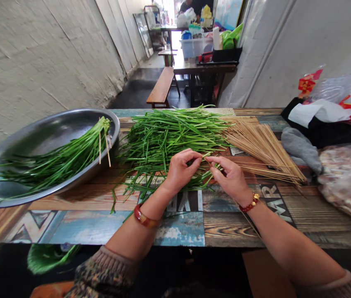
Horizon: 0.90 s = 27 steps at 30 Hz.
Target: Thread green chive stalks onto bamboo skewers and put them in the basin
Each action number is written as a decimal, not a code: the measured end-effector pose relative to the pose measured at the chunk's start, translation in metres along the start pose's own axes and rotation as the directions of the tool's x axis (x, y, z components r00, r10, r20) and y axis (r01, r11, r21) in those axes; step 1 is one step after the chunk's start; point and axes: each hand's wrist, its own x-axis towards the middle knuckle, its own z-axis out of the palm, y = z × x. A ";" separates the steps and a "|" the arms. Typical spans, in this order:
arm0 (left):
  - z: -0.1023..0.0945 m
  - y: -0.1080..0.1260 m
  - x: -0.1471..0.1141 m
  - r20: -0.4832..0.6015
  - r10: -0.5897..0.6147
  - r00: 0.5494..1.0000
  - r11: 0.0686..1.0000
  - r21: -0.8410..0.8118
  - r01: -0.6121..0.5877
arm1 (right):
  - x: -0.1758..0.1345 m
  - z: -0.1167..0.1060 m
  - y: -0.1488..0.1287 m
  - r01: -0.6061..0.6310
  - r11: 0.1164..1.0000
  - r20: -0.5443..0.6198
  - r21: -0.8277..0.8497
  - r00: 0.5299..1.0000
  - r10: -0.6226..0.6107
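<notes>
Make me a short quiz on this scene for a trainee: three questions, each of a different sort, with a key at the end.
1. True or false: the metal bowl holds a bunch of greens with thin sticks jutting out at its stem end.

2. Multiple choice: which wrist wears the bracelet with gold beads?
A) the left
B) the right
C) neither

3. Fill in the blank: in the picture, the pile of wooden skewers lies to the ____ of the loose greens on the table.

Key:
1. True.
2. B, just behind the right hand.
3. right.
</notes>
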 end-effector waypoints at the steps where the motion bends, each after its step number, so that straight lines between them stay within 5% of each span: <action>1: 0.000 0.000 0.000 -0.001 0.014 1.000 1.000 0.016 -0.014 | 0.000 0.000 0.000 -0.001 1.000 0.001 -0.001 1.000 0.001; 17: -0.001 -0.003 -0.004 0.048 0.158 0.986 0.906 0.389 -0.164 | -0.003 0.007 0.004 -0.140 0.978 0.000 0.154 0.990 0.141; 27: 0.000 -0.004 -0.004 0.034 0.122 0.992 0.933 0.337 -0.127 | -0.001 0.003 -0.002 -0.153 0.977 0.049 0.148 0.988 0.148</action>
